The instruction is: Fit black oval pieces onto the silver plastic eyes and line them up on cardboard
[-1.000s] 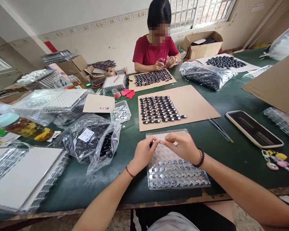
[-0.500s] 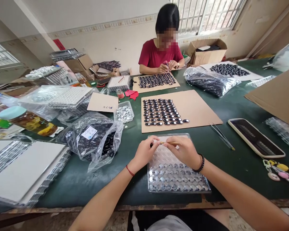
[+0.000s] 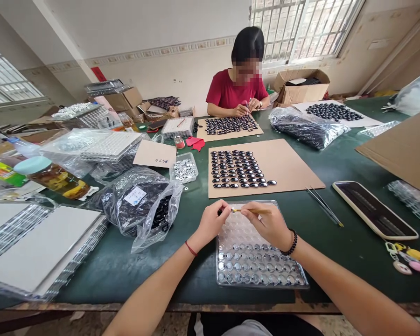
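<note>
My left hand [image 3: 210, 223] is closed, pinching a small black piece [image 3: 220, 212] between thumb and fingers; most of it is hidden. From the right, my right hand [image 3: 270, 227] grips a thin brown brush-like stick [image 3: 263, 211], its tip meeting the piece at my left fingertips. Both hands hover over the far part of a clear plastic tray [image 3: 262, 279] with rows of round pockets. Beyond it lies a cardboard sheet [image 3: 297, 172] bearing rows of glossy black oval pieces [image 3: 234, 169].
A tub of small silvery discs [image 3: 184, 169] and an open bag of black parts [image 3: 133, 200] sit left. Tweezers [image 3: 324, 207] and a phone [image 3: 374, 210] lie right. Across the table a person in a red shirt [image 3: 220, 91] works over another sheet of black pieces.
The view has tilted up slightly. The stick shows more clearly in my right hand, and its tip now meets the piece at my left fingertips.
</note>
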The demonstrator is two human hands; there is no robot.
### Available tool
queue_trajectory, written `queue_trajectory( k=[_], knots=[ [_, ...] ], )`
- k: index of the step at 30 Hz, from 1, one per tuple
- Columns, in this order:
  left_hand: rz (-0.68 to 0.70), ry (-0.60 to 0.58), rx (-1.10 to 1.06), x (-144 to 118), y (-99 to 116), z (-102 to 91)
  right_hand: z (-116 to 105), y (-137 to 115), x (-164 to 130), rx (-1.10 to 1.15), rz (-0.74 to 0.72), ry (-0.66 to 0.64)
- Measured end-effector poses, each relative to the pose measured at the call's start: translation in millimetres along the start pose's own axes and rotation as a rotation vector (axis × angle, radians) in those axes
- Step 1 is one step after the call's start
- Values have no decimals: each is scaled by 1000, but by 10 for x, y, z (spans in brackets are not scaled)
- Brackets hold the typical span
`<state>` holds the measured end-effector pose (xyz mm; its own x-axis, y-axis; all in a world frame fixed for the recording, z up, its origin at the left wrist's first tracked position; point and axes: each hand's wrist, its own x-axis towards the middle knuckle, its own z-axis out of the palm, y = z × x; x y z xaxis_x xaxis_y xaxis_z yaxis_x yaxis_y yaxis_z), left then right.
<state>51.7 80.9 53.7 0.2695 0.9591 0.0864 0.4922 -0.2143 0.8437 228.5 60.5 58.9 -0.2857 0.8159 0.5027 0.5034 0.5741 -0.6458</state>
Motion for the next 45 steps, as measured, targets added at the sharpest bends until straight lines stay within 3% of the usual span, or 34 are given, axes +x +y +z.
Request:
queue_trajectory(
  k=[6, 11, 15, 18, 22, 24, 27, 29, 32, 35, 39, 45],
  knots=[
    [-95, 32, -183, 41, 0, -62, -46, 67, 15, 44, 71, 78],
    [-214, -118, -436, 11, 41, -8, -42, 68, 38, 253, 206, 139],
    [-238, -157, -535, -55, 96, 54, -9, 47, 28, 452, 299, 140],
    [-230, -189, -524, -79, 121, 37, -27, 60, 21, 557, 300, 258],
    [-237, -309, -534, -9, 80, -144, -99, 115, 43, 671, 311, 404],
    [-290, -210, -762, 62, 21, -253, -119, 137, 53, 678, 322, 423],
    [-372, 112, -1185, 133, -68, -283, -116, 151, 53, 677, 307, 404],
    [-443, 143, -1280, 115, -93, -180, -107, 146, 46, 663, 289, 388],
    [-452, 21, -1121, 5, -57, 44, -108, 118, 44, 626, 276, 379],
    [-411, -29, -876, -96, 27, 169, -125, 78, 56, 577, 267, 370],
    [-408, -102, -688, -120, 102, 165, -123, 52, 67, 530, 248, 331],
    [-244, -125, -338, -99, 87, 153, -63, 29, 8, 430, 160, 173]
  ],
)
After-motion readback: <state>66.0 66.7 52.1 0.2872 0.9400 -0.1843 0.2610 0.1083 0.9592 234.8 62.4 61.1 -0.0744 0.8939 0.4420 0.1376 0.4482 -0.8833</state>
